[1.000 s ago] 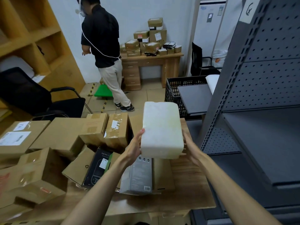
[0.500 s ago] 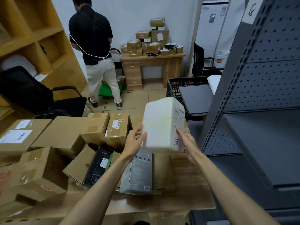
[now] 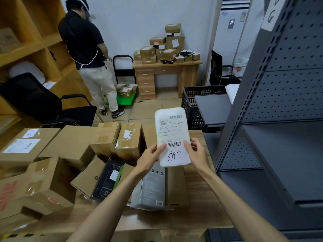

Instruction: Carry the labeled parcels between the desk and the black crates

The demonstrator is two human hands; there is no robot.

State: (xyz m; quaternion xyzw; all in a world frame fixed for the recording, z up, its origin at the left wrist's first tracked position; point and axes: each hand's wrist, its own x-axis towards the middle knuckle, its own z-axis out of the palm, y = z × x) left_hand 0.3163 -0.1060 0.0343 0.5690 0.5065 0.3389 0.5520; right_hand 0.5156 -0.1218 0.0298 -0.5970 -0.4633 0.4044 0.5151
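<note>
Turned since a second ago, the white foam-wrapped rectangular parcel (image 3: 172,137) now faces up with its printed label, barcodes and handwritten characters. Beyond the wood-grain counter (image 3: 197,203), heaped with brown cardboard boxes (image 3: 70,145), the black lattice plastic crate (image 3: 189,103) holds a flat grey panel. Left hand (image 3: 150,158) and right hand (image 3: 196,155) hold the parcel above the counter, fingers wrapped around its lower edges.

From my feed there's another person (image 3: 87,55) in a black shirt over by the wall, standing beside a green cart (image 3: 125,100). Black office chair (image 3: 43,105) sits at the wooden shelving (image 3: 31,41), and grey metal racking (image 3: 279,102) fills my right side.
</note>
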